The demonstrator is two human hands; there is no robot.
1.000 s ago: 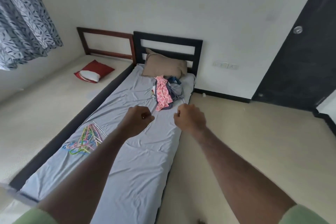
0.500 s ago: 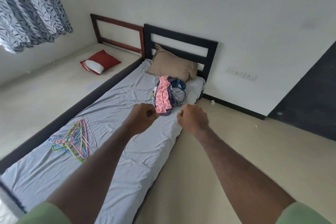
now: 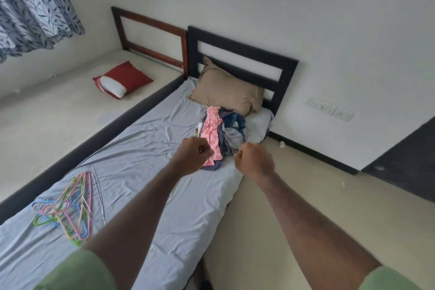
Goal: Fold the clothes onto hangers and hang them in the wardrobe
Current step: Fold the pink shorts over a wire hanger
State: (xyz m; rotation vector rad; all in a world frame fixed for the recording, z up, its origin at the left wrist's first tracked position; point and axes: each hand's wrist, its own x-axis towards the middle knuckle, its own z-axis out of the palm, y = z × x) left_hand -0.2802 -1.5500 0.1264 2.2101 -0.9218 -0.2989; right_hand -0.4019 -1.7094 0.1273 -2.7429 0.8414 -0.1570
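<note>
A small pile of clothes (image 3: 224, 132), pink patterned on top with dark blue and grey beneath, lies near the head of the bed with the grey-blue sheet (image 3: 146, 143). A bunch of coloured plastic and wire hangers (image 3: 68, 205) lies on the sheet at the lower left. My left hand (image 3: 191, 158) is a closed fist held over the sheet, just in front of the pile. My right hand (image 3: 255, 161) is also a fist, over the bed's right edge. Neither hand holds anything. No wardrobe is in view.
A tan pillow (image 3: 227, 89) leans on the black headboard (image 3: 244, 53). A second, cream mattress (image 3: 47, 120) with a red pillow (image 3: 122, 79) lies to the left. Patterned curtain (image 3: 33, 4) upper left. Beige floor (image 3: 306, 195) on the right, dark door (image 3: 404, 165) at the far right.
The view has swung left and come closer to the bed, so the clothes pile is nearer to my fists. Both hands stay closed and held out in front.
</note>
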